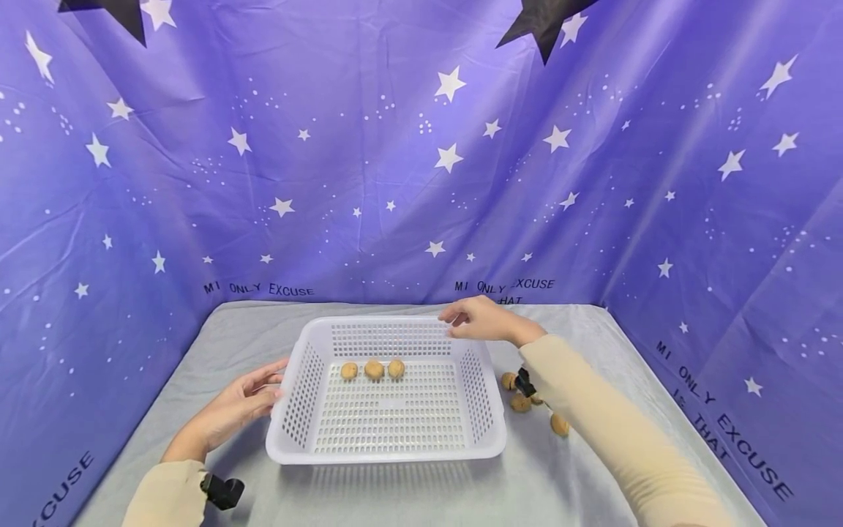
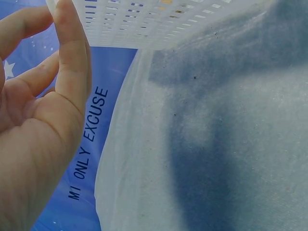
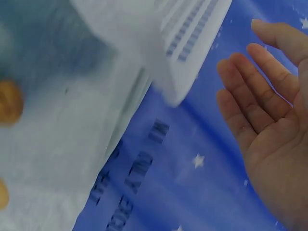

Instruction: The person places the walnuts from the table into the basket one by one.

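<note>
A white perforated plastic basket (image 1: pixel 388 458) sits on the grey cloth, with three walnuts (image 1: pixel 374 370) in a row toward its back. At the basket's left side, my left hand (image 1: pixel 240 399) touches the outside of the rim with relaxed fingers and thumb. In the left wrist view the left hand (image 2: pixel 48 96) has its fingertips up against the white rim. My right hand (image 1: pixel 487 320) hovers over the back right corner, holding nothing. The right wrist view shows that right hand (image 3: pixel 274 106) apart from the basket (image 3: pixel 166 72), its fingers loosely extended.
Several loose walnuts (image 1: pixel 521 403) lie on the cloth right of the basket, partly hidden by the right sleeve (image 1: pixel 606 424). Purple star-printed curtains (image 1: pixel 369 183) enclose the grey cloth-covered table (image 1: pixel 253 322) at the back and both sides.
</note>
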